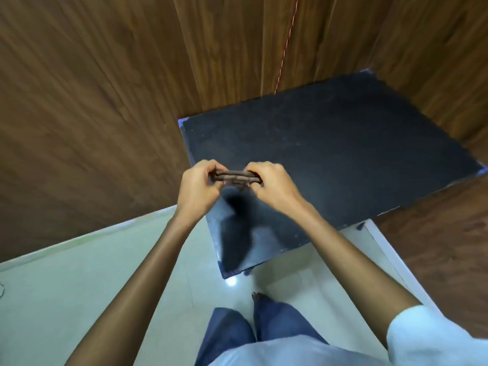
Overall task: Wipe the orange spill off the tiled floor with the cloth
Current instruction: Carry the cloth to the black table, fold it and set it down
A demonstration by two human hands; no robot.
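Both my hands hold a folded brown cloth [235, 178] edge-on above a black tabletop [343, 159]. My left hand [202, 184] pinches its left end and my right hand [269, 184] pinches its right end, fingers curled around the folds. The cloth looks like a flat stack of several layers, held level between the hands. The pale tiled floor [92, 281] lies below me. No orange spill shows anywhere on the visible tiles.
The black table stands in a corner between dark wood-panelled walls [92, 101]. A thin red cord [286, 43] hangs down the back wall. My legs in blue trousers [253, 328] and a bare foot stand on the tiles by the table's near corner.
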